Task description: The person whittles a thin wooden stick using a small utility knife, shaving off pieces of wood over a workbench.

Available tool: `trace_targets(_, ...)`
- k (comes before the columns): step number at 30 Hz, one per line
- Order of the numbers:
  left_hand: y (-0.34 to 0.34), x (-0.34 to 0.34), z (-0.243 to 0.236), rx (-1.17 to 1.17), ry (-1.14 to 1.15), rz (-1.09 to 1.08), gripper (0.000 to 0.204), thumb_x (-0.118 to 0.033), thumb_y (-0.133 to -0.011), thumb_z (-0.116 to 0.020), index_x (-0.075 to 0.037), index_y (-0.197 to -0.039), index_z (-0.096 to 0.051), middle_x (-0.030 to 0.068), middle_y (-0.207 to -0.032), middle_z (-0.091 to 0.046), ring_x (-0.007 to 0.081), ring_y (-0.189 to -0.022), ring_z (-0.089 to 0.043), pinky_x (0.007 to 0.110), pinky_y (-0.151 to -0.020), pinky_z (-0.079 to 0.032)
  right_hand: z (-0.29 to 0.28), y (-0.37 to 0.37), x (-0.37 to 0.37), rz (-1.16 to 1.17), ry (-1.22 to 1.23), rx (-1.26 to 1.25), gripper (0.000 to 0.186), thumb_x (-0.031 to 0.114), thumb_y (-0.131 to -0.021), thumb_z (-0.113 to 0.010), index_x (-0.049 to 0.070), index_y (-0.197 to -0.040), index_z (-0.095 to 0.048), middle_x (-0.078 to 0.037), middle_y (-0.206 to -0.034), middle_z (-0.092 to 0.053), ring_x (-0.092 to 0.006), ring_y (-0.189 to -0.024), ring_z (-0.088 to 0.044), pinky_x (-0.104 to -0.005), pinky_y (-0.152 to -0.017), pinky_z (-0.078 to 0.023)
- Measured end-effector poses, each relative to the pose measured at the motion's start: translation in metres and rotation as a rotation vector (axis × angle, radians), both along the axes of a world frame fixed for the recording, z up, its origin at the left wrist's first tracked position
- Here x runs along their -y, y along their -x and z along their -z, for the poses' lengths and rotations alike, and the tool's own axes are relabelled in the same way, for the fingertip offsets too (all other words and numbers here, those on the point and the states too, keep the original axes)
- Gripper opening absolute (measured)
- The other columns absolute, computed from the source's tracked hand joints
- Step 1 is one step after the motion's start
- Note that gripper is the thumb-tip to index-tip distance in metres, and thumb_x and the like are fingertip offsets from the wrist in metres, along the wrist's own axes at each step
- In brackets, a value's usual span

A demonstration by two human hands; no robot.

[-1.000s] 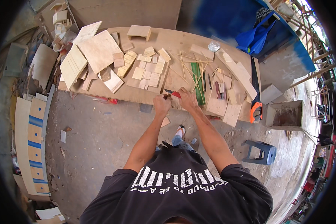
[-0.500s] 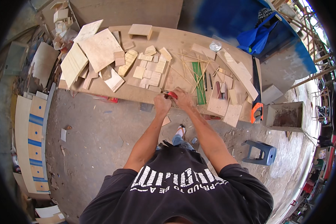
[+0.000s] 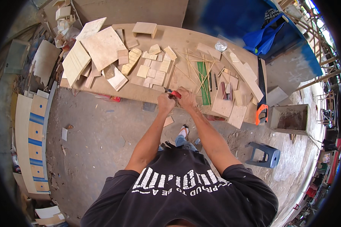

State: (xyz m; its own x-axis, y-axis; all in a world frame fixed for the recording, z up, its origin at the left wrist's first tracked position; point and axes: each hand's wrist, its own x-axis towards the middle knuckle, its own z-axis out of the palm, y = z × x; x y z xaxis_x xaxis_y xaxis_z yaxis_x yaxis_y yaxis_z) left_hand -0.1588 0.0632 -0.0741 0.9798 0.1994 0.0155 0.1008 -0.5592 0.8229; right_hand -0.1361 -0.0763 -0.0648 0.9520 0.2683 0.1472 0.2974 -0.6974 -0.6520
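At the front edge of the plywood bench (image 3: pixel 123 92), my right hand (image 3: pixel 186 99) is closed on a red-handled bladed tool (image 3: pixel 175 93). My left hand (image 3: pixel 165 101) is closed on a small dark piece (image 3: pixel 171 96), too small to make out, touching or nearly touching the tool. Just beyond lie pale wooden blocks (image 3: pixel 155 70). To the right are thin bamboo sticks (image 3: pixel 193 70), a green strip (image 3: pixel 204 90), dark rods (image 3: pixel 215 81) and reddish-brown blocks (image 3: pixel 225 90).
Plywood pieces (image 3: pixel 104 49) pile at left; an orange-handled saw (image 3: pixel 261 114) and long boards (image 3: pixel 245 79) lie at right. A blue bag (image 3: pixel 263 38) hangs behind. A plastic stool (image 3: pixel 269 155), a box (image 3: pixel 288 118) and blue-striped boards (image 3: pixel 36 147) stand around the floor.
My hands have drawn closer together, the right moving slightly down-left with the red tool toward my left hand. The bench appears slightly shifted upward and rightward in view.
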Motion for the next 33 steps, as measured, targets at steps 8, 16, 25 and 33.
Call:
trace_targets(8,-0.006,-0.001,0.001,-0.132,0.049,-0.029,0.017,-0.008,-0.073,-0.066,0.000,-0.085,-0.076,0.0269,-0.078,-0.068,0.0392,-0.076,-0.071,0.045,-0.072,-0.054,-0.001,-0.001,0.000,0.006,0.021,-0.019,0.012,0.017,-0.085,-0.070,0.008,-0.094,-0.072,-0.009,-0.100,-0.068,-0.0379,-0.089,-0.067,-0.0468,-0.075,-0.053)
trace_targets(16,0.002,-0.013,0.013,-0.103,0.092,-0.214,0.017,-0.008,-0.074,-0.065,0.000,-0.083,-0.077,0.0256,-0.077,-0.069,0.0374,-0.074,-0.072,0.044,-0.073,-0.055,-0.001,0.000,-0.004,0.027,0.017,0.000,0.012,0.019,-0.086,-0.070,0.009,-0.093,-0.070,-0.009,-0.098,-0.067,-0.0382,-0.088,-0.066,-0.0466,-0.074,-0.053)
trace_targets(25,-0.001,-0.017,0.003,-0.099,-0.038,-0.178,0.021,-0.018,-0.076,-0.074,0.004,-0.075,-0.074,0.0267,-0.073,-0.067,0.0423,-0.071,-0.069,0.044,-0.069,-0.054,0.002,-0.001,-0.001,0.004,0.008,0.002,0.013,0.017,-0.083,-0.073,0.009,-0.092,-0.070,-0.009,-0.097,-0.067,-0.0372,-0.087,-0.066,-0.0454,-0.074,-0.053)
trace_targets(33,-0.009,-0.015,0.021,-0.178,0.011,-0.258,0.043,-0.036,-0.065,-0.090,0.003,-0.073,-0.073,0.0281,-0.073,-0.067,0.0416,-0.074,-0.070,0.046,-0.068,-0.054,0.002,-0.002,-0.002,0.008,-0.007,-0.006,0.010,0.016,-0.083,-0.071,0.010,-0.091,-0.070,-0.010,-0.097,-0.067,-0.0376,-0.088,-0.066,-0.0472,-0.073,-0.053)
